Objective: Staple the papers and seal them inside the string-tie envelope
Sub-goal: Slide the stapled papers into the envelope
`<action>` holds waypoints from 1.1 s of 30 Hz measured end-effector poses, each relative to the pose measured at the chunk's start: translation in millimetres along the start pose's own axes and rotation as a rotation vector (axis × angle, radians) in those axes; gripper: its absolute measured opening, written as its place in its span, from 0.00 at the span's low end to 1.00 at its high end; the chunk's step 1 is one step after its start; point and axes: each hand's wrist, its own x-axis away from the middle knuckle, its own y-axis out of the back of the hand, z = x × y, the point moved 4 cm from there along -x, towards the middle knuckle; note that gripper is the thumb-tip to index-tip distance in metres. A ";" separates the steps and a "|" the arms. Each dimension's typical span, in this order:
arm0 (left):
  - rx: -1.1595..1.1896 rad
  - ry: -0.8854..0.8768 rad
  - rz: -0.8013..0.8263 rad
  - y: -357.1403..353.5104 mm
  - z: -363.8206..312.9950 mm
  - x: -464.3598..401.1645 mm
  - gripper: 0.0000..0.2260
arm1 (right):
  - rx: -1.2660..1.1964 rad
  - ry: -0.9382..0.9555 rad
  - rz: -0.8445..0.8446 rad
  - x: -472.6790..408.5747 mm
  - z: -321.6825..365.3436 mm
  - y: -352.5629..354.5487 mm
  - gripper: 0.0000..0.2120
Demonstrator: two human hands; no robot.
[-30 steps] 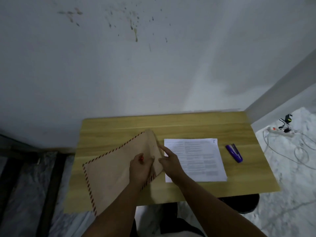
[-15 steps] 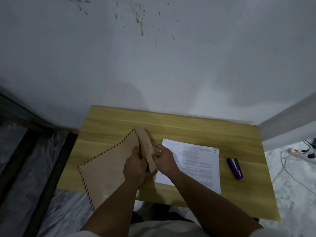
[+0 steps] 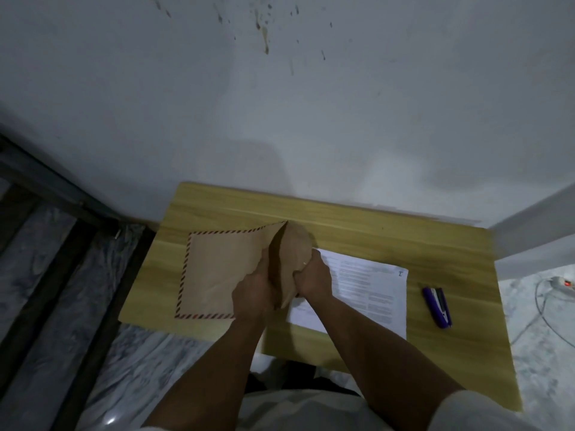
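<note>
Fingers of both your hands hold the brown envelope (image 3: 217, 269) open at its mouth.
Your left hand (image 3: 253, 292) grips one side, your right hand (image 3: 312, 276) grips the flap. White papers (image 3: 370, 287) lie just beside it on the surface (image 3: 373, 231), purple stapler (image 3: 437, 306) further right.

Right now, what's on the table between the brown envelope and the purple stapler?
The head view shows the white printed papers lying flat between the envelope and the stapler, with bare table before the stapler.
</note>
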 end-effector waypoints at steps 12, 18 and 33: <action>-0.026 -0.042 0.060 -1.1 4.1 -13.0 0.35 | -0.132 -0.003 0.068 -2.5 -20.1 3.0 0.37; -0.043 -0.058 0.097 -13.1 3.6 -22.8 0.38 | 0.036 -0.245 -0.188 -11.2 -80.2 67.9 0.30; 0.051 -0.060 0.092 -15.6 11.1 -24.5 0.34 | 0.263 -0.728 -0.254 -3.7 -172.6 121.5 0.63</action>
